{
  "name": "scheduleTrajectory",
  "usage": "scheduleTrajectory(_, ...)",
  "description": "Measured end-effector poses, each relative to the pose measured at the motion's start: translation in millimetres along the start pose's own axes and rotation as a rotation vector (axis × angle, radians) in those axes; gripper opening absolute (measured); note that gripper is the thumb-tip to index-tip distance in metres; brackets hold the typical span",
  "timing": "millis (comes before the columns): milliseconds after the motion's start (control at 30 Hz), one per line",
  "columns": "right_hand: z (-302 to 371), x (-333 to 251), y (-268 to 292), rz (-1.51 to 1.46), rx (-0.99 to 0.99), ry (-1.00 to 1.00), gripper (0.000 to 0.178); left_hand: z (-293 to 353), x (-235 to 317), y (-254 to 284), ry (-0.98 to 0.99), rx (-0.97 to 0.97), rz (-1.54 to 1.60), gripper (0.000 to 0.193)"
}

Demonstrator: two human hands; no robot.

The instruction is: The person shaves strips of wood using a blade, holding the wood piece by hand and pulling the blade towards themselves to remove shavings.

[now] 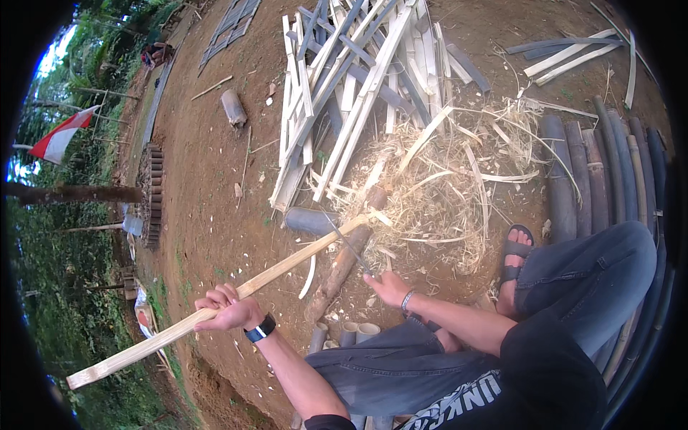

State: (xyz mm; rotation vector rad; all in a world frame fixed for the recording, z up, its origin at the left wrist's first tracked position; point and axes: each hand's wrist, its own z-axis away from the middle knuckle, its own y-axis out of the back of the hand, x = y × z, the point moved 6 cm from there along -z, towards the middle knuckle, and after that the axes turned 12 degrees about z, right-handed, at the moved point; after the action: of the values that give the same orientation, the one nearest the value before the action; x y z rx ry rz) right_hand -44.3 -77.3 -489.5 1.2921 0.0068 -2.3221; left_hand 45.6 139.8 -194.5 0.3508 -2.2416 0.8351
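Observation:
My left hand (231, 308), with a watch at the wrist, is closed around a long pale bamboo strip (287, 266). One end of the strip sticks out to the lower left; the other rests at a brown log (335, 281) lying on the ground. In my right hand (391, 289) is a long, thin-bladed knife (349, 247), its handle mostly hidden by the fingers. The blade crosses the strip close to the log. Curled bamboo shavings (444, 193) spread over the soil just past the strip's far end.
Split bamboo strips (365, 79) lie heaped beyond the shavings. Whole bamboo poles (577, 172) are lined up at my right, beside my sandalled foot (513, 261). Short cut bamboo tubes (349, 333) stand by my leg. A dark bamboo piece (312, 221) lies next to the log.

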Motion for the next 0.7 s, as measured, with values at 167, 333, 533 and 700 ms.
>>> scheduleTrajectory(167, -16.3, 33.8, -3.4, 0.048, 0.028, -0.026, 0.072, -1.0, -1.2, 7.1, -0.024, 0.132, -0.078, 0.058)
scheduleTrajectory(333, -47.5, 64.9, -11.9, -0.181, 0.006, -0.170, 0.076, -24.5, -16.1, 16.0, -0.075, 0.356, -0.226, 0.055)
scheduleTrajectory(533, -70.9, 81.9, 4.5, -0.097, 0.067, -0.209, 0.077, -29.1, -30.3, -14.3, -0.158, 0.371, -0.342, 0.053)
scheduleTrajectory(700, -57.6, 37.4, 2.1, 0.093, 0.034, 0.075, 0.079, -28.7, -30.5, -29.6, -0.204, 0.294, -0.397, 0.052)
